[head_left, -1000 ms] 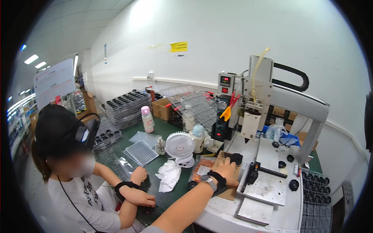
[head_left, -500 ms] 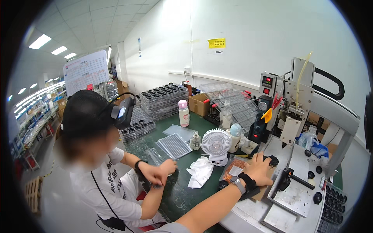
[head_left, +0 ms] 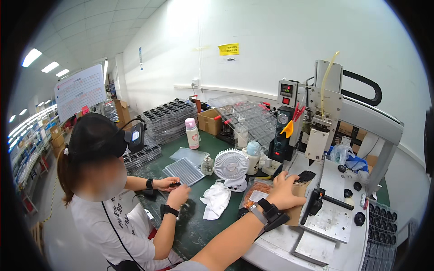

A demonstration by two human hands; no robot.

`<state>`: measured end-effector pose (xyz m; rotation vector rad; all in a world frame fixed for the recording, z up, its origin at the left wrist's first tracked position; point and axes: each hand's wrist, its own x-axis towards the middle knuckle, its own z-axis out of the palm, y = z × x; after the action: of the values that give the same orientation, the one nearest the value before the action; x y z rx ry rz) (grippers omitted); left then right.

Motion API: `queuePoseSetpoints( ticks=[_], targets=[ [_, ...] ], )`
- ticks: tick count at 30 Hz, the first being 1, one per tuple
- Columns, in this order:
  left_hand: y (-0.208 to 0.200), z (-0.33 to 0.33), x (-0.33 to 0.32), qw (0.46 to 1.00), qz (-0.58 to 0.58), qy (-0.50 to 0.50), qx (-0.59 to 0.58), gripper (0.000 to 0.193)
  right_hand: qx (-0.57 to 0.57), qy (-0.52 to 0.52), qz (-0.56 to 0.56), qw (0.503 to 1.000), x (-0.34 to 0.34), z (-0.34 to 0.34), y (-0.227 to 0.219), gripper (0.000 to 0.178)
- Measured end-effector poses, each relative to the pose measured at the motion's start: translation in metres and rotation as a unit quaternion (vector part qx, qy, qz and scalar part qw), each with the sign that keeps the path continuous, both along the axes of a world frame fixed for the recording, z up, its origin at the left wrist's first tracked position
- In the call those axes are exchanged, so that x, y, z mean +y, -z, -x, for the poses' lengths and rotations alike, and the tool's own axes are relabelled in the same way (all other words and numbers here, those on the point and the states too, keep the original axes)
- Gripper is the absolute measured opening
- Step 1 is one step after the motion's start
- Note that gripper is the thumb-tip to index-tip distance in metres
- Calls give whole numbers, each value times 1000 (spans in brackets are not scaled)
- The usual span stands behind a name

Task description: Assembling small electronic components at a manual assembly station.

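My left hand [head_left: 285, 193], a watch and a black strap on its wrist, reaches in from the lower edge. Its spread, curved fingers grip the side of a brown cardboard box [head_left: 295, 217]. A heap of small black pieces [head_left: 306, 176] lies at the box's far side, just past my fingers; the fingertips are partly hidden. Left of my hand is a clear bag of orange-brown pieces [head_left: 258, 189] with a white label. To the right, a black clamp-like part [head_left: 317, 201] with a rod sits on the machine's metal plate [head_left: 332, 221]. My right hand is out of view.
A bench machine [head_left: 323, 104] with a gantry rises at the right. Several black knobs [head_left: 359, 219] lie by its plate. A white fan [head_left: 231, 165] and a crumpled cloth [head_left: 214, 201] stand on the green table. At left a seated co-worker's hands [head_left: 180, 195] hold a small black part.
My view has turned to the right, so the scene sits further left. My left hand stays at the cardboard box. The co-worker's hands have risen and now show a small black part.
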<state>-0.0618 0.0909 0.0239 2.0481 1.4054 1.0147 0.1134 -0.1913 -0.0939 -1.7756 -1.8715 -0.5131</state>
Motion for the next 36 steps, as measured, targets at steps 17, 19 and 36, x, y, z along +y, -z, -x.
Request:
queuePoseSetpoints(
  ticks=[17,19,36],
  targets=[
    [10,0,9,999,-16,11,-50,74,-3,-2,-29,1000,1,5,-1,63],
    [11,2,10,998,-18,14,-58,73,0,-2,-15,1000,2,6,-3,64],
    [10,0,7,997,-15,21,-73,71,-9,6,-39,999,2,3,2,62]
  ],
)
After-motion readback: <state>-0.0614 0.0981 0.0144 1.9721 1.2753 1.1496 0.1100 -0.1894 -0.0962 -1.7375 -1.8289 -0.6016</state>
